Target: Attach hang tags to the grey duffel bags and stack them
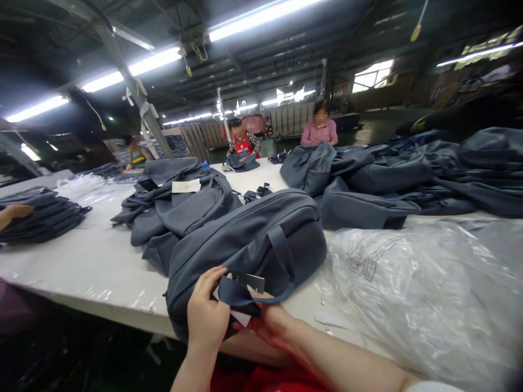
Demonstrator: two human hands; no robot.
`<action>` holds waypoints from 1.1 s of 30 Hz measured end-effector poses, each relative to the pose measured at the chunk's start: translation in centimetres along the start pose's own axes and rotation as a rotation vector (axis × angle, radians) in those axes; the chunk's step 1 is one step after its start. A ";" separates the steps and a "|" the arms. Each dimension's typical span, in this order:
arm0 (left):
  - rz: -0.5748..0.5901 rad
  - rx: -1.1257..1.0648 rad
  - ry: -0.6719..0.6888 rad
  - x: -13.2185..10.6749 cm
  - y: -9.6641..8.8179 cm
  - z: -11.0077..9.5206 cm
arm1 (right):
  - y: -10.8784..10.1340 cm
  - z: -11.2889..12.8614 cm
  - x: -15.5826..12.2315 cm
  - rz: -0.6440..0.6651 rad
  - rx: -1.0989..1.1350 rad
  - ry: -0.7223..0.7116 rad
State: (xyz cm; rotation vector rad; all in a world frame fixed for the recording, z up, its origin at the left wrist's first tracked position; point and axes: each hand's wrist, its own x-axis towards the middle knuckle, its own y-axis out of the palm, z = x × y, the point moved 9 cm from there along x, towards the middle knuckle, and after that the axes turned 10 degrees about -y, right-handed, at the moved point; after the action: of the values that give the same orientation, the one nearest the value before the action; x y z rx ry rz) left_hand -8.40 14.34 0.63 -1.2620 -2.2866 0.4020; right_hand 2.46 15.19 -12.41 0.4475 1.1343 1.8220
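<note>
Here we have a dark blue bag [245, 231], rounded and full-looking, its contents hidden from us; clear plastic packaging [425, 288] heaps up at the right. The bag lies on the table [102, 261], right in front of us and just beyond both hands. Our left hand [208, 305] is closed around a strap [235, 293]; our right hand [274, 321] tucks under it, fingers partly hidden, so we can't tell its grip. We count one black card [254, 282], one white tag [241, 317] between the hands, and three co-workers [319, 130] opposite.
</note>
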 end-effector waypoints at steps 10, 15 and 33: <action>0.047 -0.171 -0.435 -0.5 -2.0 5.0 | 4.0 -0.9 -2.9 0.366 0.321 0.380; 0.106 -0.366 -0.515 -2.7 0.7 5.8 | 4.1 -0.5 -3.3 0.316 0.360 0.405; -0.095 0.360 0.318 1.7 -4.6 -3.9 | -4.2 3.0 -0.1 0.026 -0.422 -0.136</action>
State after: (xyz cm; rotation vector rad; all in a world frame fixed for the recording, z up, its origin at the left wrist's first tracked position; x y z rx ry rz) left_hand -10.21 13.45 6.54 -0.9568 -1.8946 0.5113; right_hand 6.69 17.35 -14.39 0.3310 0.6292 1.9568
